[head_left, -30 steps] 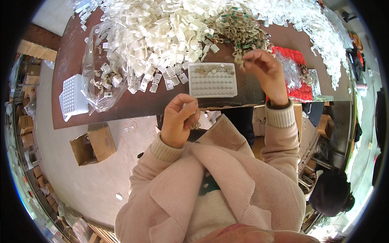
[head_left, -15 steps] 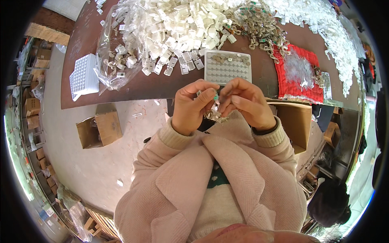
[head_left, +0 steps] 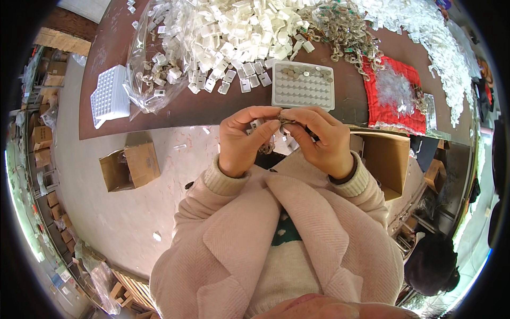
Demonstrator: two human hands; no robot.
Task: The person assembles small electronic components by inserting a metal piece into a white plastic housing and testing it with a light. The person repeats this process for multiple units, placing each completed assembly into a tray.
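Just above the pink sleeves at the centre of the frame, the left hand and the right hand meet fingertip to fingertip, both closed in a pinch on one small metal piece that sits between them, at the top of the two hands. It is too small and too covered to tell its long axis; it lies at the thumb and forefinger tips of both hands alike, so neither hand is clearly nearer. Directly above it in the frame, near but not touching the fingers, lies the white compartment tray on the brown table, its upper rows holding small dark pieces and its lower rows bare. Beyond the tray, along the top of the frame, spreads the heap of white plastic clips, with a tangle of metal parts to its right and a red cloth further right.
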